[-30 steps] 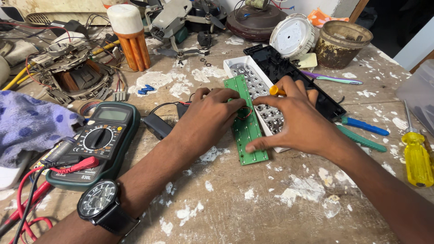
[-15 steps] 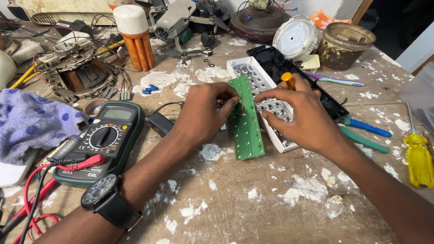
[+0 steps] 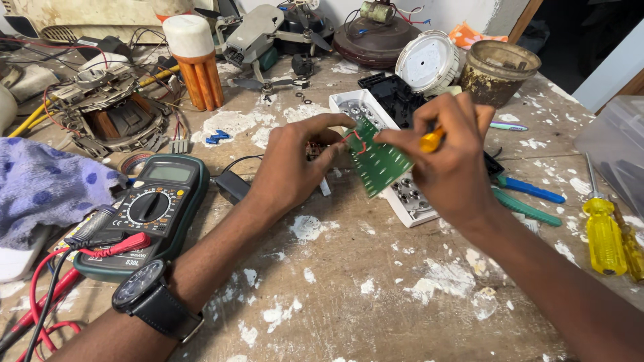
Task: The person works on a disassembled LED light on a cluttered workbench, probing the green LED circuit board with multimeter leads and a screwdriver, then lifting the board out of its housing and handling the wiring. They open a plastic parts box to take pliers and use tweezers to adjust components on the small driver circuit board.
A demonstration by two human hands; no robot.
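Note:
My left hand (image 3: 295, 164) pinches the left edge of a green circuit board (image 3: 380, 161), which is lifted and tilted above a white keypad casing (image 3: 402, 194). Thin red wires run from the board's top corner. My right hand (image 3: 451, 157) holds the board's right side and also grips a small tool with an orange handle (image 3: 431, 140). A black casing half (image 3: 396, 97) lies just behind the white one. A black wristwatch (image 3: 144, 295) is on my left wrist.
A green multimeter (image 3: 151, 208) with red and black leads sits at left beside a purple cloth (image 3: 47, 188). A yellow screwdriver (image 3: 604, 231), blue-and-green pliers (image 3: 526, 198), a rusty tin (image 3: 500, 70), a white round lamp part (image 3: 429, 62), an orange-and-white cylinder (image 3: 196, 60) and motor parts crowd the paint-flecked wooden bench.
The green board was lying on the white casing; both hands have lifted it and tilted it up. The camera has moved closer.

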